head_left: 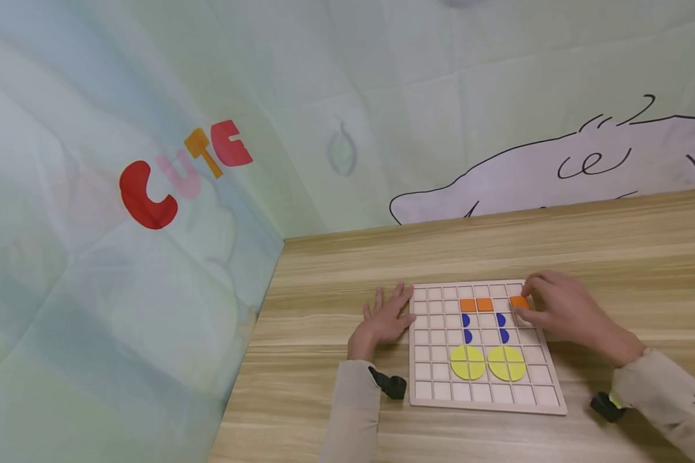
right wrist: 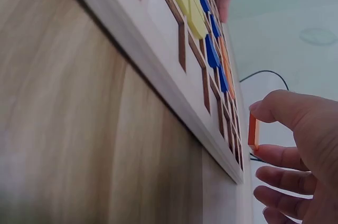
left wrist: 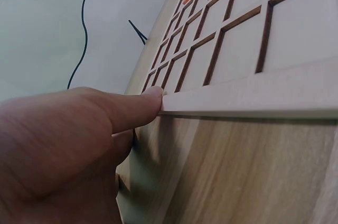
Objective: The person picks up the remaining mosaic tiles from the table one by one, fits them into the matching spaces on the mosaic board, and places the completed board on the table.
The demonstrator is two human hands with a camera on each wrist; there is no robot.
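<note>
Between thumb and fingers my right hand pinches an orange square tile over the far right part of a wooden grid board. The right wrist view shows this orange tile held on its edges, raised above the board. My left hand lies with fingers spread on the table, its thumb touching the board's left edge. Two orange squares sit side by side in the grid. Below them are blue half-round pieces in two columns, then two yellow discs made of quarter pieces.
The board lies on a wood-grain table. Behind the table hangs a pale printed cloth, with another on the left bearing coloured letters. A black wrist camera is strapped near the left sleeve.
</note>
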